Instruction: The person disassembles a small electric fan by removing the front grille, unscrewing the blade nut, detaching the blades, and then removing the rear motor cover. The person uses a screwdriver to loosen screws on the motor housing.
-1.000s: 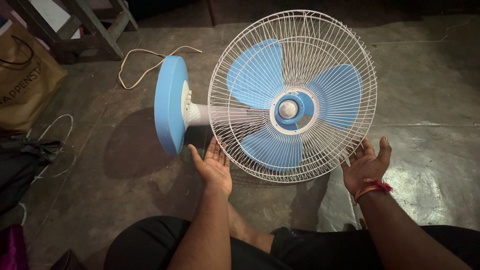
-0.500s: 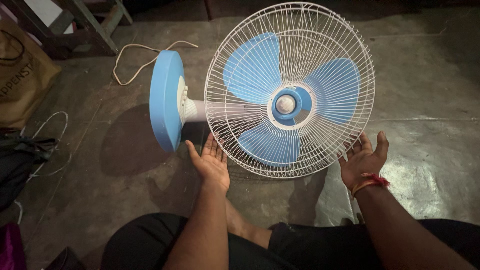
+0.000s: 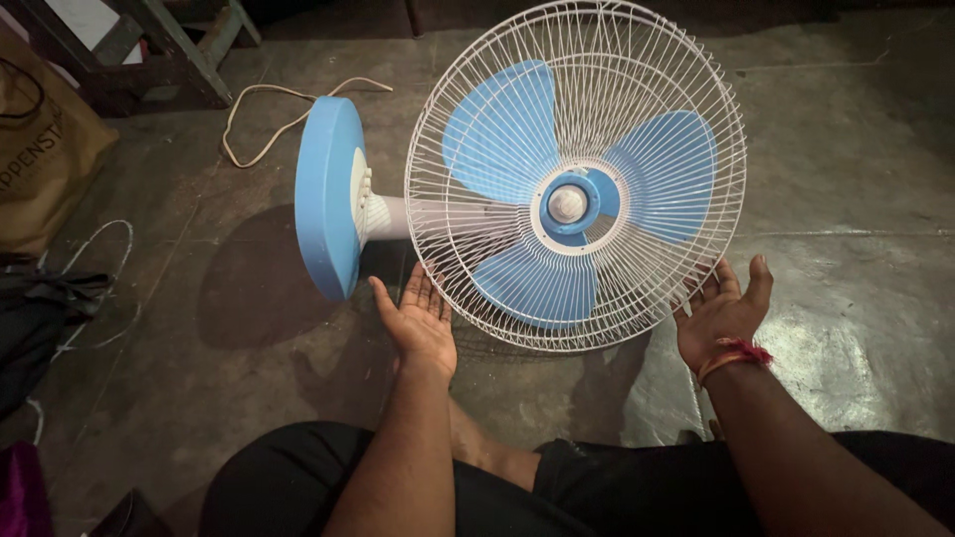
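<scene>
Table fan lying on its side on the floor, its white wire guard cradled between both palms. Left hand and right hand, fingers spread open, support the lower rim, apparently steadying it; blue base beyond the left hand.

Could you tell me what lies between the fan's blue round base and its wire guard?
In the head view, only the fan's white neck spans from blue base to wire guard.
</scene>
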